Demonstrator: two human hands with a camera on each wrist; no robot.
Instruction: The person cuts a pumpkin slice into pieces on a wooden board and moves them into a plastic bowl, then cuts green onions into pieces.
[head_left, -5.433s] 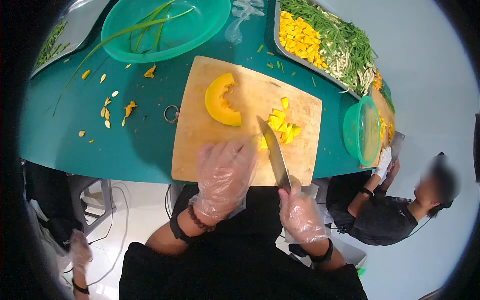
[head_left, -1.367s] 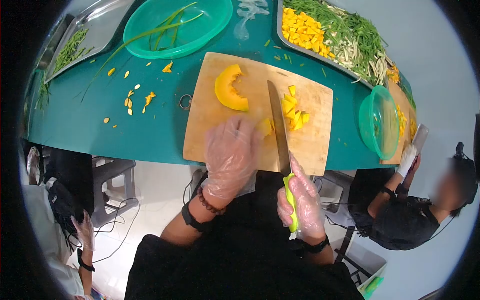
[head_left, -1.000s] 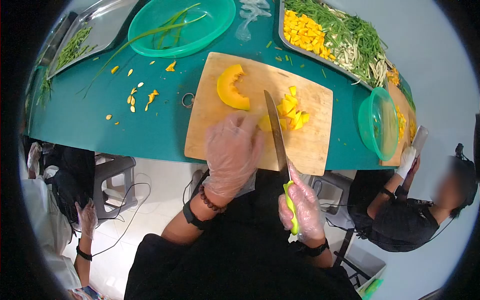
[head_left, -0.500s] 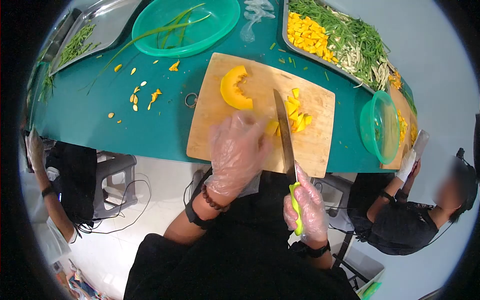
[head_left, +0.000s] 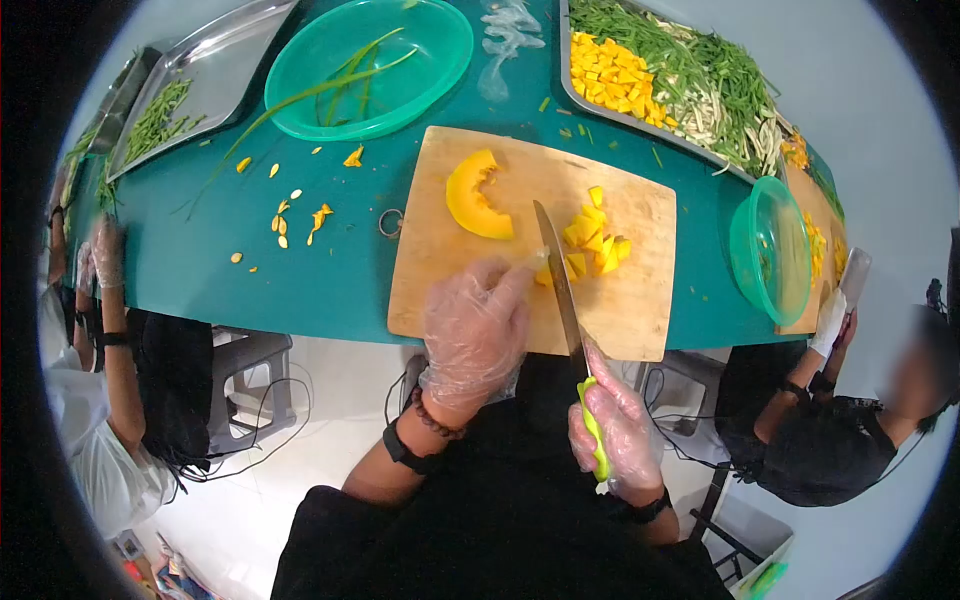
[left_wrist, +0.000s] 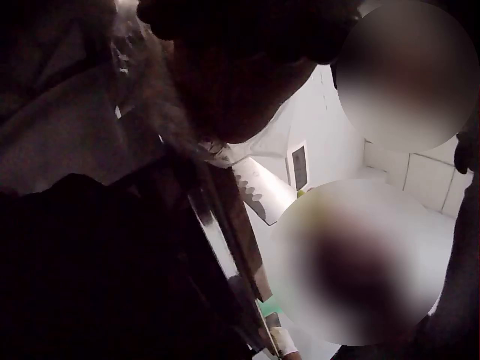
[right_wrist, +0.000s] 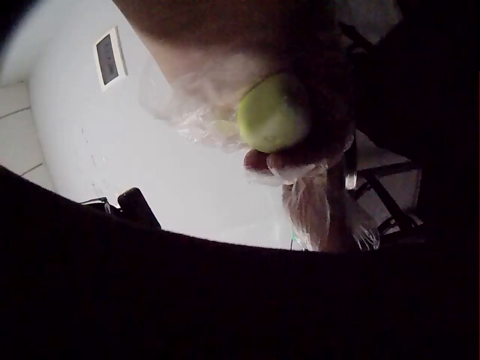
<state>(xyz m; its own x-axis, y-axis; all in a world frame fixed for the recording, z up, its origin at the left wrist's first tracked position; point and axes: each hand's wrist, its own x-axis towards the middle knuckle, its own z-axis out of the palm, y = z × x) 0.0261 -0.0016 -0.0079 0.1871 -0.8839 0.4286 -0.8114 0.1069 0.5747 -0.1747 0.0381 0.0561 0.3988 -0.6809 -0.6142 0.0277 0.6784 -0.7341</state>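
Observation:
On the wooden cutting board (head_left: 620, 315) my gloved left hand (head_left: 475, 325) has bent fingers, their tips holding a small yellow pumpkin piece (head_left: 545, 275) beside the blade. My gloved right hand (head_left: 620, 420) grips a kitchen knife (head_left: 563, 295) by its lime-green handle, the blade pointing away over the board. The handle's rounded end (right_wrist: 274, 116) shows in the right wrist view, fingers wrapped round it. Cut pumpkin pieces (head_left: 603, 240) lie right of the blade. A curved pumpkin wedge (head_left: 470, 195) rests at the board's upper left. The left wrist view is mostly dark.
A green basin (head_left: 440, 95) with long leaves stands behind the board. At back right is a tray (head_left: 690, 147) of cut vegetables; another green basin (head_left: 740, 250) stands to the right. Seeds (head_left: 282, 225) lie at left. Another person (head_left: 820, 430) works at right with a cleaver.
More cut pumpkin lies beside the blade than several seconds ago. The knife has shifted slightly, its tip swinging left. The left hand stays beside the blade. People's hands now show at the table's left edge.

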